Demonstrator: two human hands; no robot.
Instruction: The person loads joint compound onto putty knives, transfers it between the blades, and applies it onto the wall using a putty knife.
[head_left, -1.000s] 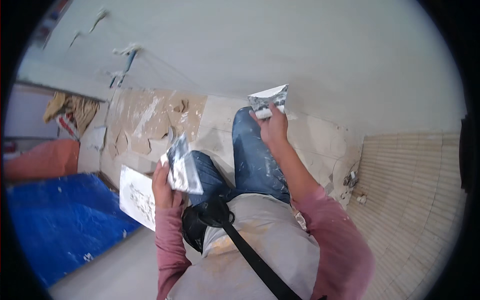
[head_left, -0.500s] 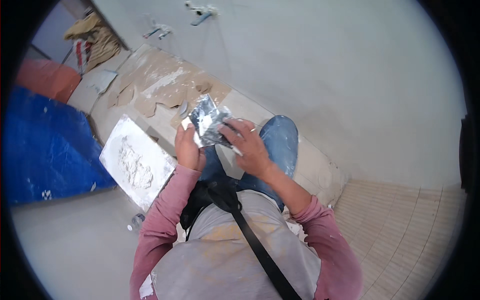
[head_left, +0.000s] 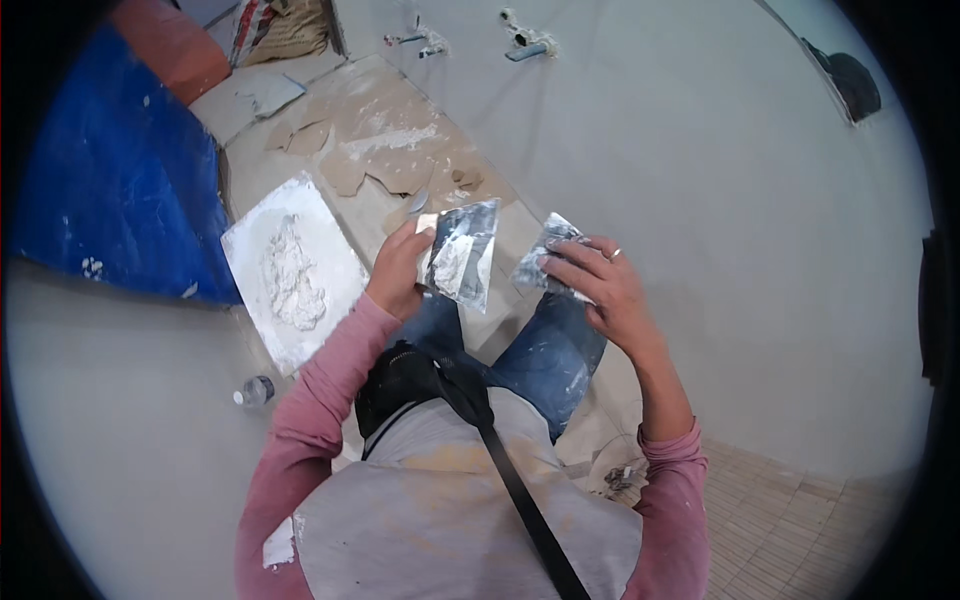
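My left hand (head_left: 398,268) grips a flat metal scraper (head_left: 473,225) with a white handle edge and a lump of white paste on its blade. My right hand (head_left: 610,290) is wrapped over a second, smeared metal scraper (head_left: 557,222), its fingers lying across the blade. A narrow gap separates the two blades, both held above my jeans. Left of my left hand lies a white board (head_left: 245,245) bearing a spread mound of white paste (head_left: 292,285).
A blue sheet (head_left: 115,160), a reddish covering (head_left: 170,50) and sacks (head_left: 285,30) lie left. Torn brown cardboard (head_left: 370,140) covers floor ahead. Pipe stubs (head_left: 525,50) stick out of the grey wall (head_left: 750,220). A plastic bottle (head_left: 255,391) lies below the board.
A second ago the scrapers were apart. Half a second ago they were brought together, overlapping; now they are separated again, the right one moved rightward. The camera's view has shifted.
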